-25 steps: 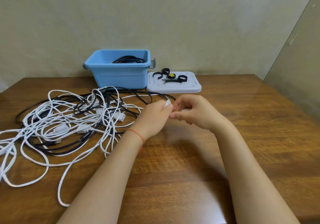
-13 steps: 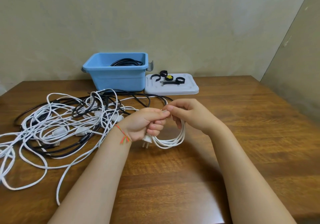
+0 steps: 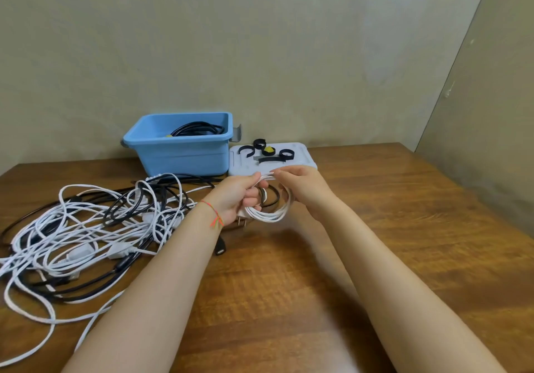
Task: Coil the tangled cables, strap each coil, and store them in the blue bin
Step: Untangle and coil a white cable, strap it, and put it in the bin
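Observation:
My left hand (image 3: pixel 239 196) grips a small coil of white cable (image 3: pixel 271 213) with a plug hanging under the palm. My right hand (image 3: pixel 303 187) pinches the top strands of the same coil, just right of the left fingers. A tangle of white and black cables (image 3: pixel 95 228) spreads over the left of the wooden table. The blue bin (image 3: pixel 185 153) stands at the back against the wall, with a coiled black cable (image 3: pixel 196 130) inside. Several black straps (image 3: pixel 268 153) lie on the grey lid (image 3: pixel 300 161) right of the bin.
The wooden table (image 3: pixel 375 228) runs to a wall at the back and another wall on the right. A black connector (image 3: pixel 219 250) lies on the table beside my left forearm. A grey bracket (image 3: pixel 236 132) sticks out of the bin's right rim.
Both hands have lifted with the white cable and moved toward the lid; loops that were being gathered now hang as a small coil below my fingers.

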